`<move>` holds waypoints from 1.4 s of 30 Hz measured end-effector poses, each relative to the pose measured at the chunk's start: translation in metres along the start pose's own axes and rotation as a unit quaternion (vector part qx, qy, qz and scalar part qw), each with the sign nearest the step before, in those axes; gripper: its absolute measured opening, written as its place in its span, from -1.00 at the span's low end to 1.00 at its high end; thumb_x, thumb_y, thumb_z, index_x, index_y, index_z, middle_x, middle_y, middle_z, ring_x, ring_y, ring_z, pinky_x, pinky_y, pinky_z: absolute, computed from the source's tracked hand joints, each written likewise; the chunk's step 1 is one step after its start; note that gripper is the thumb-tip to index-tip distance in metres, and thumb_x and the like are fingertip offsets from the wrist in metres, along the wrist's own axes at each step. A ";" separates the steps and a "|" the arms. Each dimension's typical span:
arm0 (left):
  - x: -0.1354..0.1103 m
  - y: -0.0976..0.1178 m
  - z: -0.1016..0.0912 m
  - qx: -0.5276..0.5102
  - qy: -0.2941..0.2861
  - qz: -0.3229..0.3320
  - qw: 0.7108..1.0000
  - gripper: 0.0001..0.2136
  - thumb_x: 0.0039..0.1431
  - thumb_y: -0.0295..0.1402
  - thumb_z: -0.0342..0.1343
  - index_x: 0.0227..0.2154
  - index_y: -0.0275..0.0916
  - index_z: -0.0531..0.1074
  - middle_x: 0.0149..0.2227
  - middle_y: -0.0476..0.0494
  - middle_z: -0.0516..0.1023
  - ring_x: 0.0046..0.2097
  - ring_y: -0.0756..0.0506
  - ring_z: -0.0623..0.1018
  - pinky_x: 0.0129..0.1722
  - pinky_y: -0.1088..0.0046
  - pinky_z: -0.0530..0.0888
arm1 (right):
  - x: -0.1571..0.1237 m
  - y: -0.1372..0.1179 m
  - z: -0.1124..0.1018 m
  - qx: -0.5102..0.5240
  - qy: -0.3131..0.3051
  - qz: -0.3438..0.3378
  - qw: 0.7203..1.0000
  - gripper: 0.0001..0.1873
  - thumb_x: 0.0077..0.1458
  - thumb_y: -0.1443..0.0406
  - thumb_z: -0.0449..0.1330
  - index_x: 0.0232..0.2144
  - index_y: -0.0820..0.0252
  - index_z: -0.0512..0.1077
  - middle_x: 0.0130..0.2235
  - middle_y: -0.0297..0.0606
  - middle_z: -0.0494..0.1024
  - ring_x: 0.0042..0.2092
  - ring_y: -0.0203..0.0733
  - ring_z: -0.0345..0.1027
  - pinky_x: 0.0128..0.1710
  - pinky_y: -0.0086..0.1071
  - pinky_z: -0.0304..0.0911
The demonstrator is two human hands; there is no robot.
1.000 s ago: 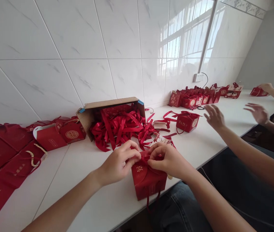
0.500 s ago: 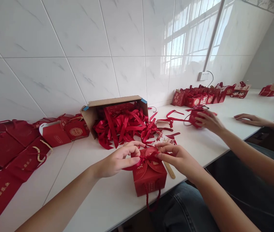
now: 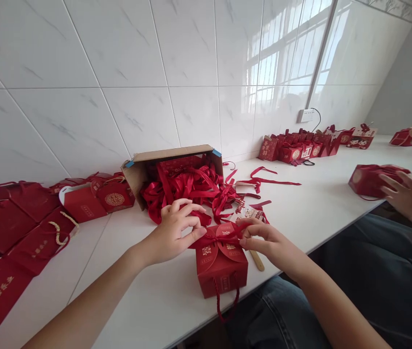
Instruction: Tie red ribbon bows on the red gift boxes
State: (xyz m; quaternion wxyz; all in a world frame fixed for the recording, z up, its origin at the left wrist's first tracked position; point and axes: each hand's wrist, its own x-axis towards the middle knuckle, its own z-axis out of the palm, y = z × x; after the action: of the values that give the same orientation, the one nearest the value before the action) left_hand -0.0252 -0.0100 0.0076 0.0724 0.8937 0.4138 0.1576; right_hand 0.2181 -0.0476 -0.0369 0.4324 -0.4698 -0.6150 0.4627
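Note:
A red gift box (image 3: 222,274) with gold characters and rounded, interlocking top flaps sits near the table's front edge. Its twisted red cord handle (image 3: 218,308) hangs over that edge. Across the top lies a red ribbon (image 3: 220,237), knotted in the middle. At the left of the knot, the thumb and forefinger of my left hand (image 3: 180,228) pinch the ribbon, the other fingers raised. My right hand (image 3: 264,240) has its fingertips closed on the ribbon's right side.
Behind the gift box, a cardboard carton (image 3: 133,182) on its side spills red ribbons (image 3: 187,184). Red boxes (image 3: 20,218) crowd the left; more (image 3: 300,145) line the wall at right. A wooden stick (image 3: 257,261) lies beside my right hand. A co-worker's hand (image 3: 405,191) holds another red box (image 3: 368,179).
My hands have drawn slightly apart along the ribbon, and the knot shows more clearly. My left fingers have lifted and spread. The co-worker's box has moved right, toward the table edge.

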 end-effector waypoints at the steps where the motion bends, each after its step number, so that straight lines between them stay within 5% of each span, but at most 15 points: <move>1: 0.000 0.000 0.000 0.025 0.010 0.006 1.000 -0.67 0.27 -0.16 -0.07 -0.53 -0.19 0.40 0.08 -0.06 0.39 0.18 -0.32 0.10 0.10 -0.08 0.03 | 0.000 0.000 0.000 -0.001 0.004 0.001 1.000 -0.81 -0.06 0.22 0.23 -0.62 0.16 0.47 0.03 -0.21 0.43 -0.11 -0.06 0.41 -0.28 -0.31 0.36; 8: -0.002 0.002 0.004 0.177 0.081 0.027 0.980 -0.71 0.25 -0.21 -0.05 -0.49 -0.14 0.48 0.05 -0.09 0.43 0.18 -0.41 0.15 -0.01 -0.14 0.03 | -0.001 0.003 0.002 -0.024 0.021 -0.005 0.999 -0.85 -0.07 0.26 0.22 -0.61 0.15 0.50 0.03 -0.20 0.44 -0.11 -0.05 0.41 -0.27 -0.28 0.38; 12: -0.004 0.006 0.008 0.176 0.110 0.007 0.978 -0.69 0.27 -0.27 -0.09 -0.46 -0.14 0.51 0.06 -0.13 0.44 0.18 -0.42 0.14 0.01 -0.17 0.00 | -0.004 0.006 -0.002 -0.046 0.021 -0.038 0.998 -0.84 -0.03 0.24 0.23 -0.58 0.14 0.50 0.02 -0.19 0.44 -0.10 -0.04 0.41 -0.19 -0.22 0.38; 15: -0.002 0.004 0.011 0.058 0.112 -0.037 0.991 -0.67 0.28 -0.22 -0.11 -0.47 -0.15 0.50 -0.02 -0.11 0.48 0.14 -0.35 0.19 0.07 -0.14 0.00 | -0.005 0.011 -0.010 -0.026 -0.034 -0.076 0.996 -0.79 0.02 0.18 0.24 -0.25 0.04 0.51 0.08 -0.21 0.39 -0.01 -0.06 0.38 -0.06 -0.19 0.35; 18: 0.002 -0.001 0.015 -0.194 0.112 -0.106 0.969 -0.63 0.24 -0.10 -0.09 -0.54 -0.19 0.45 -0.16 -0.12 0.50 0.04 -0.26 0.31 0.09 0.06 0.14 | -0.002 0.018 -0.015 0.008 -0.130 -0.108 0.986 0.04 -0.18 0.17 0.40 0.27 -0.15 -0.04 0.28 -0.14 0.09 0.26 -0.03 0.07 0.13 -0.12 0.17; 20: 0.006 -0.005 0.019 -0.334 0.109 -0.145 0.925 -0.60 0.21 -0.03 -0.09 -0.55 -0.21 0.40 -0.24 -0.14 0.49 -0.06 -0.21 0.40 -0.03 0.22 0.31 | 0.002 0.023 -0.012 -0.008 -0.172 -0.119 0.978 0.41 -0.35 0.19 0.48 0.31 -0.11 -0.40 0.34 -0.05 -0.12 0.34 0.00 -0.19 0.21 -0.06 0.00; 24: 0.011 -0.017 0.037 -0.427 0.124 -0.182 0.877 -0.60 0.21 0.01 -0.14 -0.43 -0.23 0.33 -0.28 -0.16 0.46 -0.19 -0.16 0.49 -0.33 0.41 0.41 | 0.004 0.023 -0.001 -0.078 -0.171 -0.125 0.974 0.31 -0.30 0.18 0.45 0.33 -0.01 -0.28 0.32 -0.06 -0.02 0.32 0.00 -0.13 0.25 -0.09 -0.08; 27: 0.013 -0.031 0.057 -0.447 0.159 -0.206 0.856 -0.65 0.20 -0.01 -0.10 -0.38 -0.23 0.31 -0.26 -0.14 0.44 -0.21 -0.11 0.48 -0.35 0.47 0.38 | -0.002 0.015 -0.007 -0.098 -0.092 -0.119 0.984 0.20 -0.31 0.19 0.45 0.30 0.00 -0.10 0.29 -0.10 0.07 0.27 0.03 0.01 0.20 -0.12 0.04; 30: 0.014 -0.043 0.072 -0.448 0.179 -0.226 0.846 -0.67 0.16 -0.03 -0.03 -0.39 -0.23 0.31 -0.25 -0.13 0.43 -0.24 -0.08 0.46 -0.35 0.49 0.35 | -0.009 0.010 -0.028 -0.118 0.080 -0.083 0.986 0.08 -0.29 0.11 0.43 0.25 0.07 0.05 0.15 -0.06 0.30 0.06 0.06 0.28 0.03 -0.10 0.24; 34: 0.015 -0.048 0.080 -0.449 0.176 -0.236 0.844 -0.68 0.14 -0.03 0.01 -0.38 -0.23 0.32 -0.25 -0.12 0.44 -0.26 -0.08 0.46 -0.37 0.49 0.33 | -0.005 0.020 -0.064 -0.095 0.306 -0.022 0.947 -0.11 -0.23 -0.02 0.35 0.14 0.15 0.23 -0.03 -0.07 0.46 -0.24 -0.02 0.42 -0.25 -0.16 0.37; 37: 0.013 -0.047 0.083 -0.444 0.170 -0.234 0.848 -0.69 0.15 -0.05 0.01 -0.36 -0.23 0.31 -0.23 -0.12 0.43 -0.25 -0.08 0.46 -0.38 0.49 0.33 | 0.008 0.044 -0.080 -0.094 0.426 -0.015 0.900 0.12 -0.26 -0.04 0.35 0.27 0.17 -0.02 0.19 0.06 0.22 -0.05 0.09 0.39 -0.16 -0.16 0.39; 40: 0.013 -0.047 0.085 -0.430 0.171 -0.229 0.857 -0.69 0.15 -0.04 -0.01 -0.33 -0.22 0.30 -0.20 -0.14 0.43 -0.25 -0.08 0.47 -0.37 0.46 0.36 | 0.023 0.073 -0.080 -0.153 0.413 0.017 0.898 0.18 -0.10 -0.07 0.20 0.33 0.22 -0.37 0.34 0.10 -0.18 0.23 0.15 0.10 0.07 -0.10 0.24; 42: 0.016 -0.048 0.082 -0.412 0.181 -0.220 0.865 -0.68 0.13 -0.03 -0.01 -0.31 -0.22 0.29 -0.20 -0.14 0.43 -0.24 -0.10 0.47 -0.35 0.43 0.37 | 0.031 0.089 -0.073 -0.197 0.361 0.040 0.911 0.07 -0.02 -0.05 0.12 0.32 0.29 -0.31 0.34 0.08 -0.18 0.32 0.11 -0.12 0.20 -0.05 0.06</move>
State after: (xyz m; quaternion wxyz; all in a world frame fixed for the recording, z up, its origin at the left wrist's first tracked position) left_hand -0.0218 0.0329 -0.0785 0.3909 0.6239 0.5027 0.4530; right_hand 0.2992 0.0062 -0.1066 0.5045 -0.7047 -0.4764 0.1481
